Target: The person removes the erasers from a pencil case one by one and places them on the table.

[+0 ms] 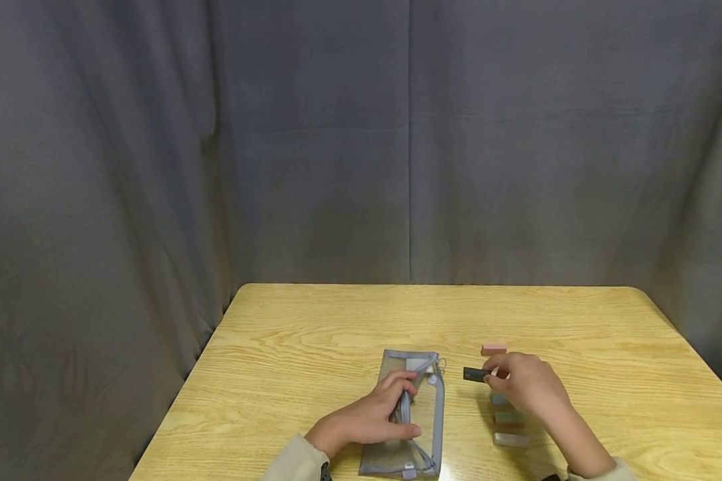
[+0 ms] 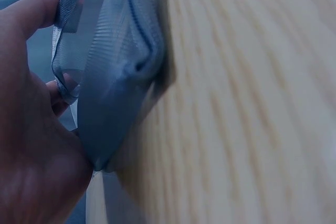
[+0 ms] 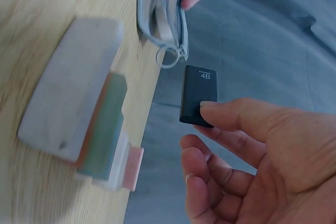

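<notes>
A grey mesh zip pouch [image 1: 438,417] lies on the table with its opening spread. My left hand [image 1: 370,415] grips the pouch at its opening, thumb and fingers at the edge. Between thumb and fingers, my right hand [image 1: 532,384] pinches a black eraser [image 3: 198,88] marked 4B, held in the air just right of the pouch. Inside the pouch's ring end shows a white block [image 3: 164,20]. Below and beside the right hand stand a white eraser [image 1: 511,439], a green block [image 1: 509,417] and a bluish one [image 1: 499,399], partly hidden by the hand.
A pink block [image 1: 493,349] sits beyond the right hand, at the far end of the row. The pouch's zip ring [image 3: 168,57] sticks out toward the right hand. Grey curtains [image 1: 319,147] hang behind the wooden table [image 1: 265,374].
</notes>
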Action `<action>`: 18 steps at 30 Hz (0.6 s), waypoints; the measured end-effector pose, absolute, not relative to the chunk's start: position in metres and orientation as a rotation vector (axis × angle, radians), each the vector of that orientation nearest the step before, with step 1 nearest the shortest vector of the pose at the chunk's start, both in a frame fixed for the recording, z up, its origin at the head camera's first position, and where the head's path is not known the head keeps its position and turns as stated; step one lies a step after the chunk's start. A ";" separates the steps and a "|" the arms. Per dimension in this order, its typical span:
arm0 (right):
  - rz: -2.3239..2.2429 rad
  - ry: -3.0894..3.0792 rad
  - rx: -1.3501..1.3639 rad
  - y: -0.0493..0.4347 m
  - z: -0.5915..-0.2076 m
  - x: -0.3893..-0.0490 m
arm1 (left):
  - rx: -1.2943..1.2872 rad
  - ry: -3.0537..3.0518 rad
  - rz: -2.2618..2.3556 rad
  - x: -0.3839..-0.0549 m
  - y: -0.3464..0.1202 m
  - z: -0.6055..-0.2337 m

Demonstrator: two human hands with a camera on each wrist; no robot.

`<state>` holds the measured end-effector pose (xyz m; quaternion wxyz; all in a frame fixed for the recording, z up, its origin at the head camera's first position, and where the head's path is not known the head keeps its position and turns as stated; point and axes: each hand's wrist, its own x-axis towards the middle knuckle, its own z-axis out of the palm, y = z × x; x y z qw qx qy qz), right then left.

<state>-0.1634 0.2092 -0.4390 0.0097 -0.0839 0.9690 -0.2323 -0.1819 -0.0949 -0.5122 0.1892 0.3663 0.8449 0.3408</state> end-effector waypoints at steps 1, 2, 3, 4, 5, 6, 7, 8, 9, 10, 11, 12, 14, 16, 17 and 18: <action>-0.726 3.024 -0.254 0.212 -0.439 -0.164 | 1.027 2.373 0.959 -0.182 -0.095 -0.512; -0.725 3.022 -0.247 0.214 -0.439 -0.164 | 1.025 2.370 0.957 -0.182 -0.095 -0.512; -0.725 3.021 -0.246 0.216 -0.439 -0.165 | 1.022 2.368 0.958 -0.182 -0.095 -0.511; -0.731 3.016 -0.241 0.219 -0.440 -0.165 | 1.019 2.366 0.959 -0.182 -0.095 -0.511; -0.735 3.012 -0.236 0.221 -0.440 -0.165 | 1.016 2.366 0.958 -0.181 -0.095 -0.511; -0.734 3.010 -0.233 0.223 -0.440 -0.166 | 1.013 2.365 0.958 -0.181 -0.095 -0.511; -0.735 3.008 -0.228 0.225 -0.440 -0.166 | 1.011 2.365 0.958 -0.181 -0.095 -0.510; -0.735 3.006 -0.226 0.226 -0.440 -0.167 | 1.010 2.365 0.958 -0.181 -0.095 -0.510; -0.733 3.004 -0.225 0.228 -0.440 -0.167 | 1.009 2.363 0.960 -0.181 -0.094 -0.510; -0.732 3.003 -0.221 0.230 -0.440 -0.167 | 1.009 2.364 0.960 -0.181 -0.094 -0.510; -0.729 3.003 -0.220 0.232 -0.441 -0.168 | 1.008 2.365 0.959 -0.181 -0.094 -0.511; -0.731 3.001 -0.216 0.234 -0.441 -0.168 | 1.008 2.363 0.960 -0.182 -0.094 -0.511; -0.736 2.999 -0.214 0.238 -0.442 -0.169 | 1.006 2.359 0.963 -0.182 -0.094 -0.511; -0.740 2.998 -0.210 0.242 -0.442 -0.171 | 1.005 2.354 0.964 -0.182 -0.094 -0.511; -0.739 2.999 -0.210 0.245 -0.443 -0.171 | 1.005 2.352 0.963 -0.182 -0.094 -0.511; -0.741 3.000 -0.211 0.247 -0.443 -0.172 | 1.005 2.348 0.965 -0.182 -0.094 -0.510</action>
